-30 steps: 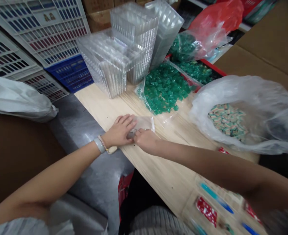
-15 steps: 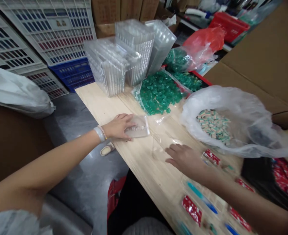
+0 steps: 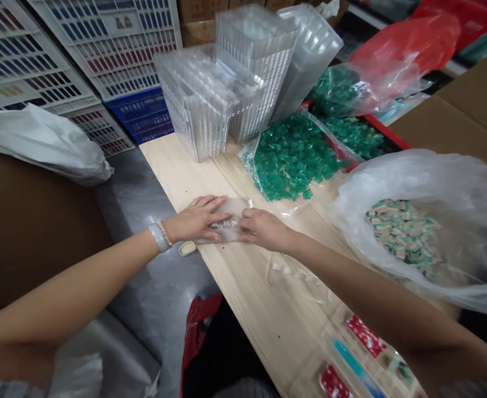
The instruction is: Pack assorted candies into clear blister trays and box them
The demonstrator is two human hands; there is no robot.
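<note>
L hand (image 3: 195, 219), R hand (image 3: 263, 229) on tray (image 3: 237, 205) — bench (image 3: 247, 290).

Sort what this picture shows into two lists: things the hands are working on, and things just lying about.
In hand: small clear tray, under the left hand, touched by the right hand.
Lying about: stacks of clear trays, bag of green pieces, bag of striped pieces, red bag, white crates.

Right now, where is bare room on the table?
The table is bare between the clear tray stacks and the left hand, and along its near edge below the right hand. Crowded: green candy bag, white bag.
</note>
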